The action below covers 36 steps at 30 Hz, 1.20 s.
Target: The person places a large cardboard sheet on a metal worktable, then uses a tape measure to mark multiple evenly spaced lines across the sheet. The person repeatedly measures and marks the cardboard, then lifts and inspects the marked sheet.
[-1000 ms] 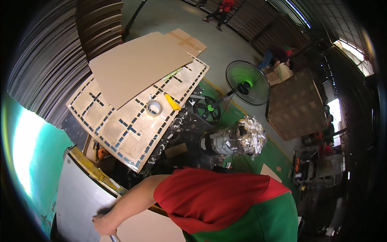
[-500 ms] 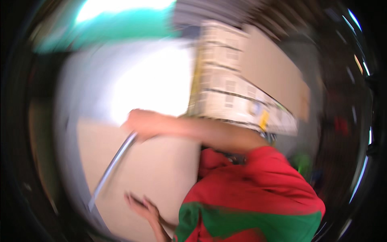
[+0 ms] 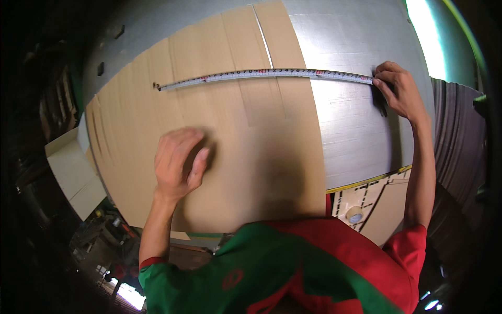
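Observation:
A large brown cardboard sheet [image 3: 225,193] lies flat on a shiny metal tabletop [image 3: 350,131], with faint crease lines and a narrow slit near its far edge. Across its far part stretches the pulled-out blade of a tape measure [image 3: 235,75], its hooked end over the left part of the sheet. My right hand [image 3: 396,89] grips the tape measure at the right, above the bare metal; the fingers hide most of its case. Held over the cardboard, my left hand [image 3: 180,159] has curved fingers with the thumb apart, and nothing in it.
A roll of tape [image 3: 354,214] rests on pale printed boxes [image 3: 361,201] below the table's yellow near edge. Stacked sheets [image 3: 460,136] stand at the right. To the left, a pale cardboard piece [image 3: 76,172] juts out beside the table. Two small dark blocks sit at the far left.
My view has swung round and sharpened. The tape blade, slanting down-left before, now runs nearly level across the cardboard. Both hands appear in new places, the right one still holding the tape measure.

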Each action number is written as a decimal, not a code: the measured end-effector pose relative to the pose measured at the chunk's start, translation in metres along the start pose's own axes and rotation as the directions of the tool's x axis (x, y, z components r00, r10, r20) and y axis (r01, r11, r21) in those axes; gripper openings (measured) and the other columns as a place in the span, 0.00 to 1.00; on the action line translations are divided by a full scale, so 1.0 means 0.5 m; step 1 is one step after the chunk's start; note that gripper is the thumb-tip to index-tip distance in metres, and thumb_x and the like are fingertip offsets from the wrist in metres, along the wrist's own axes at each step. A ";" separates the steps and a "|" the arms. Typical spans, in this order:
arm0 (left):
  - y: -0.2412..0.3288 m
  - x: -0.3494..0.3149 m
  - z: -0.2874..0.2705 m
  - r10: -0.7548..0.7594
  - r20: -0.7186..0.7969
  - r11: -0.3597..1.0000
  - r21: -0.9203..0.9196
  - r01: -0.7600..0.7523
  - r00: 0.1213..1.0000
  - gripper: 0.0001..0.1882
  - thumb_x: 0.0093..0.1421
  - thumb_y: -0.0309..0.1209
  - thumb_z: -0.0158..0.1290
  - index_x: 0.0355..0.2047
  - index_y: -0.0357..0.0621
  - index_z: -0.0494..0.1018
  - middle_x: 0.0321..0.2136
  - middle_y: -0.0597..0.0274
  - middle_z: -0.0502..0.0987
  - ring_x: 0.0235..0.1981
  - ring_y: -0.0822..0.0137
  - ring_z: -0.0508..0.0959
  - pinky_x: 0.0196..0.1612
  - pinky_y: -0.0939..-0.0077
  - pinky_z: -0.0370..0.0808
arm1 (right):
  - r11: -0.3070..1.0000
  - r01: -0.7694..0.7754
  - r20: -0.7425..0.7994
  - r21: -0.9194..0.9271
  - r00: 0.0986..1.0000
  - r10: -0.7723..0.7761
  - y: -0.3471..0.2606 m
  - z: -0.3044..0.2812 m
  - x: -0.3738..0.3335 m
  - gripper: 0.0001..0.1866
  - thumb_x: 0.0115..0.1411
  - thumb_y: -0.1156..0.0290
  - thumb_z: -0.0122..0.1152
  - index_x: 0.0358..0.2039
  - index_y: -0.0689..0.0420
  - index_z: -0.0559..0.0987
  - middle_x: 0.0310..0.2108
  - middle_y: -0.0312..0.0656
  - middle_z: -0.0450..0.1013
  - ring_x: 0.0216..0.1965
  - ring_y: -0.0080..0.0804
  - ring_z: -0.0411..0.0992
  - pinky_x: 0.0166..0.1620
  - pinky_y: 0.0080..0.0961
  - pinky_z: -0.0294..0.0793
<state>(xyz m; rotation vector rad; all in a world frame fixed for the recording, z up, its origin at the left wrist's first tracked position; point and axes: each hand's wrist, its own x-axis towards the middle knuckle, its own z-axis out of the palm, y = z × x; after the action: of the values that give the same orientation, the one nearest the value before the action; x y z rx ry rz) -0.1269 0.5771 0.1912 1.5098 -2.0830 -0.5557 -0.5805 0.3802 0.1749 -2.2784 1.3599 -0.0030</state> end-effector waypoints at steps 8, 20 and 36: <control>-0.030 0.275 0.122 -0.151 0.227 0.979 -0.103 0.178 0.962 0.07 0.58 0.27 0.65 0.36 0.39 0.80 0.29 0.55 0.78 0.32 0.54 0.77 0.41 0.63 0.74 | 0.994 -0.024 0.183 -0.107 0.982 0.044 0.056 -0.042 0.038 0.09 0.62 0.75 0.64 0.37 0.70 0.85 0.38 0.48 0.76 0.36 0.41 0.76 0.43 0.34 0.78; -0.017 0.309 0.131 -0.279 0.312 0.930 -0.148 0.336 0.908 0.09 0.57 0.27 0.67 0.31 0.35 0.79 0.26 0.56 0.78 0.25 0.64 0.75 0.33 0.70 0.74 | 0.999 -0.027 0.200 -0.040 0.979 0.034 0.096 -0.057 0.046 0.08 0.62 0.76 0.65 0.35 0.70 0.85 0.37 0.47 0.75 0.34 0.39 0.74 0.40 0.35 0.76; -0.002 0.335 0.190 -0.382 0.347 0.885 -0.130 0.447 0.857 0.18 0.55 0.36 0.69 0.26 0.32 0.76 0.20 0.46 0.76 0.23 0.49 0.77 0.31 0.60 0.74 | 0.995 0.033 0.180 -0.092 0.984 -0.015 0.103 -0.048 0.056 0.07 0.62 0.78 0.64 0.34 0.72 0.82 0.35 0.48 0.74 0.32 0.40 0.73 0.39 0.35 0.74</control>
<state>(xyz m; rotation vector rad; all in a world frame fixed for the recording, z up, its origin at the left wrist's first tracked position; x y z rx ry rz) -0.2272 0.4200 0.1423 1.8532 -1.8330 -1.2084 -0.6150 0.3273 0.1685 -2.3098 1.2634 0.2581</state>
